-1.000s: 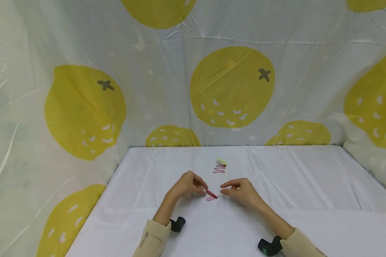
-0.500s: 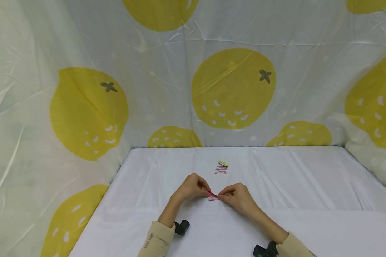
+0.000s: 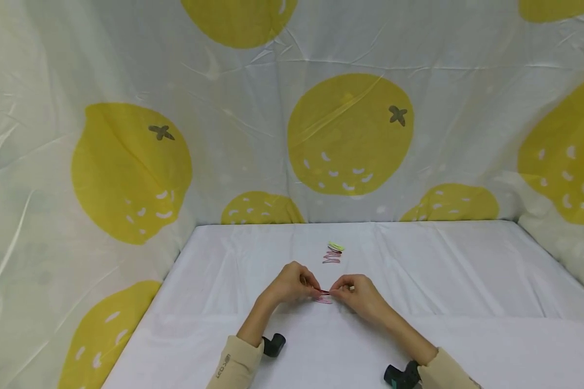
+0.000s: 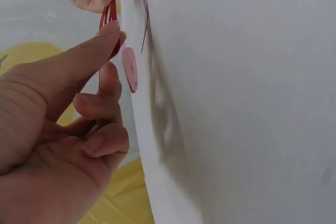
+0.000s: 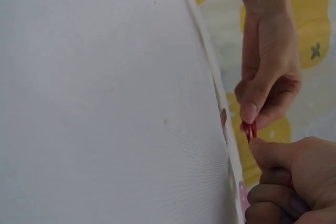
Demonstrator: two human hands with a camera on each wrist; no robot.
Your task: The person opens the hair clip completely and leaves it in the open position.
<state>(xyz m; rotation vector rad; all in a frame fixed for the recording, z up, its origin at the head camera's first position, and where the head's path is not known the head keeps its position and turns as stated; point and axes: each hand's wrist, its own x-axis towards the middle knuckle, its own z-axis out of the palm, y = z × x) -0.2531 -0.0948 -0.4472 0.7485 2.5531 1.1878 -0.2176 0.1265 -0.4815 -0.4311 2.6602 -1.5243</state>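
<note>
A red snap hair clip is stretched between my two hands, just over the tabletop. My left hand pinches one end of it between thumb and index finger; the other fingers curl loosely below, as the left wrist view shows. At the opposite end, the thumb and fingertips of my right hand pinch the clip. In the left wrist view the red hair clip is partly covered by the left thumb. Beneath the hands a pink hair clip lies on the white cloth.
Farther back on the white-covered table lies a short column of clips: several pinkish hair clips and a yellow-green hair clip. Black wrist-worn devices sit at both cuffs. A lemon-print curtain hangs behind the table.
My right hand has come left and taken hold of the red clip's free end. The clip, tilted in my left hand before, now lies nearly level between both hands.
</note>
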